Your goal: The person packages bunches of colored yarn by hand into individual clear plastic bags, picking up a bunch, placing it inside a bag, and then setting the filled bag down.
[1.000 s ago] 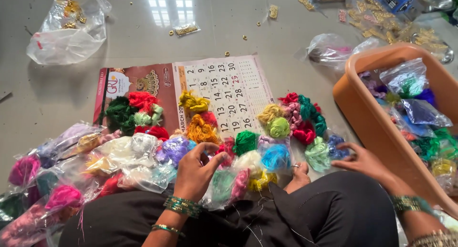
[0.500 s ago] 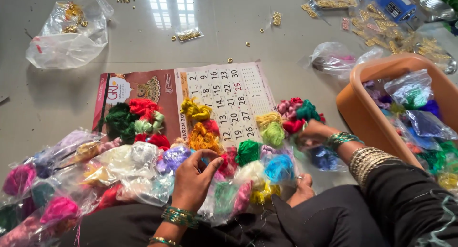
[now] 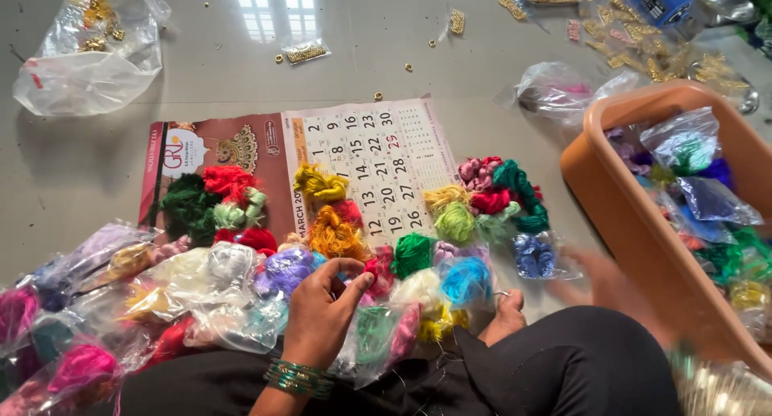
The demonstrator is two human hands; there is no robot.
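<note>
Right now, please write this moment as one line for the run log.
left hand: pinching red thread bundle | right hand: blurred, beside blue thread packet | orange tub: at right | calendar: under bundles

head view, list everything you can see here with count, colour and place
calendar sheet: one, white and dark red, flat on the floor at centre
loose thread bundles: many, red, green, yellow, orange, teal, pink, on and around the calendar
bagged thread bundles: many, clear bags with mixed colours, lower left and centre
orange tub: one, right side, holding more bagged threads
large clear bag: one, gold pieces inside, top left
small gold pieces: several, scattered on the floor at top
blue bagged bundle: one, beside the right hand
left hand: green bangles at the wrist, fingertips pinched at a red bundle
right hand: blurred, between the blue bundle and the tub; grip unclear
</note>
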